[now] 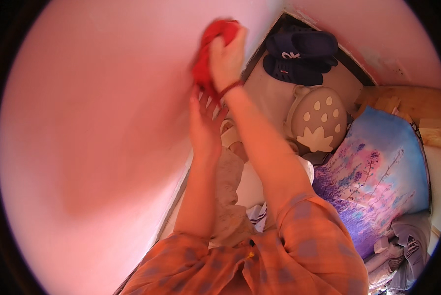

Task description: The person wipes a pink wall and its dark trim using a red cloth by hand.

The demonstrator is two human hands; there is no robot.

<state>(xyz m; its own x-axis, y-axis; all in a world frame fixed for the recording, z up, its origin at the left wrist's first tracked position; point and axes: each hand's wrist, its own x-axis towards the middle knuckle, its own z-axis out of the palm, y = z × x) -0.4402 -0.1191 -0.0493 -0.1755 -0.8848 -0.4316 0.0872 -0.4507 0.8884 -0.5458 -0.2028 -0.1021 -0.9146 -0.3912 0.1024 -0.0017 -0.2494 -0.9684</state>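
Note:
My right hand (227, 61) grips a bunched red cloth (205, 49) high up beside the pink wall (95, 110); the cloth looks slightly blurred. Just below it is my left hand (206, 118), fingers spread and holding nothing. Its fingertips are close to the cloth's lower end, and I cannot tell whether they touch it. A dark red band (230, 88) circles my right wrist. Shadows of the arms fall on the wall to the left.
Dark blue slippers (298, 55) bearing white writing are stacked in the floor corner. Nearer stands a round brown plastic item (320, 118) with pale seed-like spots, perhaps a stool. A flower-printed blue and purple fabric (375, 177) and bundled grey cloth (412, 239) lie at my right.

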